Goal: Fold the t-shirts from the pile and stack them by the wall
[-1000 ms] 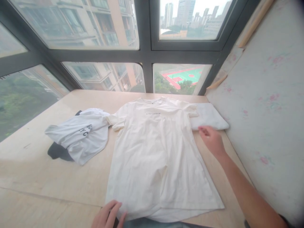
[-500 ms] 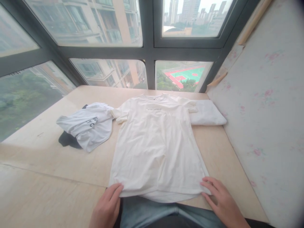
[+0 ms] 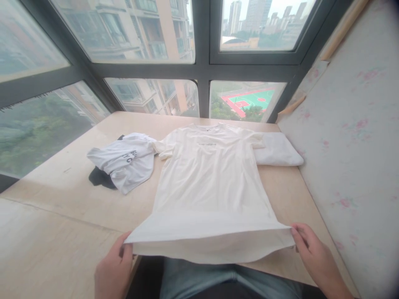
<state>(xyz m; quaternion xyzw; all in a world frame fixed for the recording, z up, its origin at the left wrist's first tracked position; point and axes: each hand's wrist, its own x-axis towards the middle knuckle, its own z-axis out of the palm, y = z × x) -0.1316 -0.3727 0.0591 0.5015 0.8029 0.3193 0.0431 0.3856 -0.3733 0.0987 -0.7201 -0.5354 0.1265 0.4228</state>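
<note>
A white T-shirt (image 3: pixel 212 178) with small dark lettering on its chest lies spread out, neck toward the window and hem toward me. My left hand (image 3: pixel 116 261) pinches the left corner of the hem, and my right hand (image 3: pixel 314 255) pinches the right corner. Between them the front edge of the hem is stretched taut and raised, so the shirt's opening gapes and the inside of the back layer shows below it. The upper part of the shirt and both sleeves rest flat on the wooden surface.
Left of the shirt lies a loose heap with a light grey printed shirt (image 3: pixel 134 160) over a black garment (image 3: pixel 101 178). A folded white cloth (image 3: pixel 279 149) sits by the right sleeve, near the papered wall (image 3: pixel 352 166). The wooden surface (image 3: pixel 71 199) meets windows at the back.
Both hands have moved apart and now grip the hem corners, where before they rested on them. The front hem has lifted and stretched wide, and the view has shifted slightly left.
</note>
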